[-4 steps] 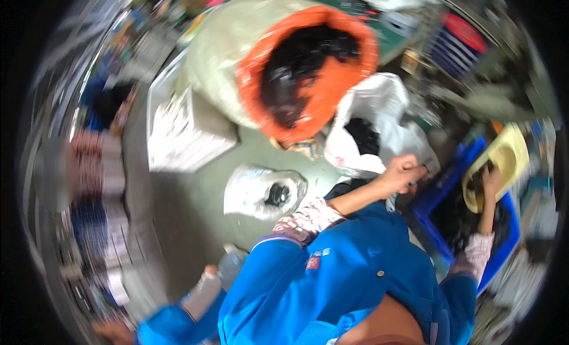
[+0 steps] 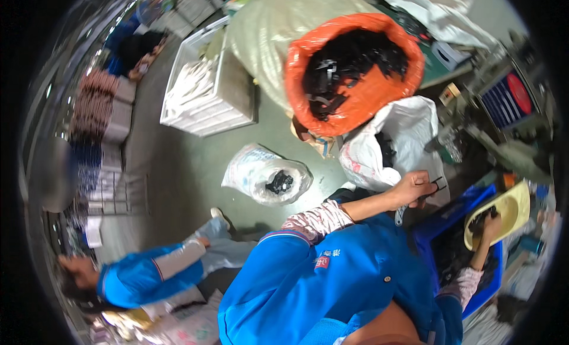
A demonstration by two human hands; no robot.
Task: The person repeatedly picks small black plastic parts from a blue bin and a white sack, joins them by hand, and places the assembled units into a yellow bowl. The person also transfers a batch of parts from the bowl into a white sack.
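The work in hand appears to be the handling of small black parts, with one piece singled out while more lie ready. Right of centre in the frame, the left hand is narrowed to a fingertip pinch on a thin, dark, stiff-looking piece, whose slim ends jut past the fingers. A pale, metallic-looking strip shows just below this hand; whether it is held cannot be told.

At the right edge, the right hand reaches into a pale yellow, oval plastic basin, its fingers at a clump of glossy black pieces. Whether they grip any cannot be made out. The basin lies tilted over a blue, straight-walled plastic crate with a dark heap inside. The next move seems to call for a steady pinch on the left and light, sorting fingertips on the right, since such small, slick parts could easily slip or cling together.

At upper centre, a crinkled, shiny orange plastic liner forms a round mouth around a mass of glinting black pieces. Below it stands a creased white woven sack with dark contents. Near the centre, a cloudy, translucent plastic bag sits on the smooth grey-green floor, a black cluster in its mouth. A white, rigid plastic crate at upper left holds slender white pieces.
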